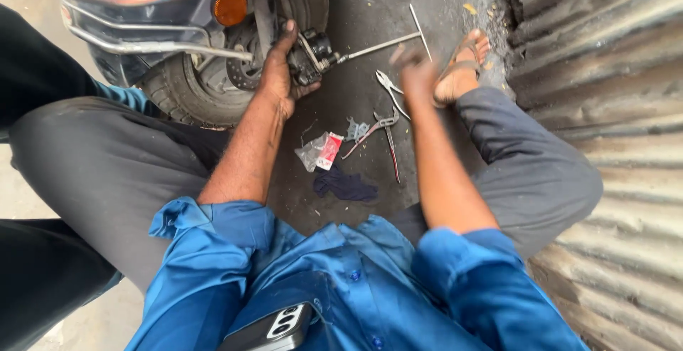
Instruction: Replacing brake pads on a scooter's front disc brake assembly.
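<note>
Now left hand [279, 73] grips caliper [313, 55].

1. Left hand [279, 73] grips the brake caliper [313, 55] next to the wheel [186, 89].
2. Right hand [415, 73] is blurry, above the pliers [392, 87], holding nothing I can make out.
3. T-handle wrench [380, 45] is stuck into the caliper; dark rag [346, 185] on the floor [370, 2].

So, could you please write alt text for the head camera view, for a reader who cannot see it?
A seated person's left hand grips a black brake caliper beside a scooter wheel. The blurred right hand hovers above pliers lying on dark ground.
</note>
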